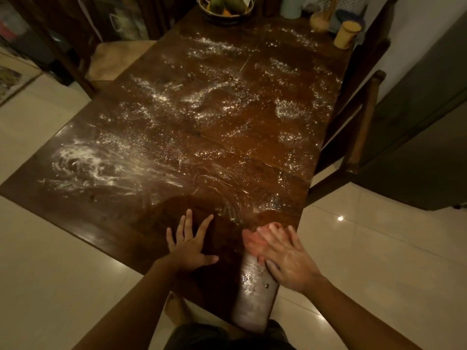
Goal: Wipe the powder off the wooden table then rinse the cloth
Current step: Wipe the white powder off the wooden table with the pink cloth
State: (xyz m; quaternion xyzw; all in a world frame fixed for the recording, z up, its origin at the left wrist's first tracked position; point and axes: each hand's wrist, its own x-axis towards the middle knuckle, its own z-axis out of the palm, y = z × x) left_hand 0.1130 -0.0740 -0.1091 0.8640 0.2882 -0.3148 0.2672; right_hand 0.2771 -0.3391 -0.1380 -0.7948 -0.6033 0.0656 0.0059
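A dark wooden table [227, 152] stretches away from me, dusted with white powder [83, 160] in streaks and speckles over most of its top. A strip near its front edge is bare of powder. My left hand [189, 241] rests flat on that strip with fingers spread. My right hand [285, 253] presses a pinkish cloth [252, 238] onto the table near the front right corner; its fingers lie straight over the cloth and look blurred. The cloth is mostly hidden under the hand.
A powder-smeared chair back [252, 294] stands at the table's near edge below my right hand. A fruit basket [226, 8], a yellow cup [347, 34] and bottles stand at the far end. Wooden chairs flank the table at left [116, 59] and right [364, 122]. Tiled floor surrounds it.
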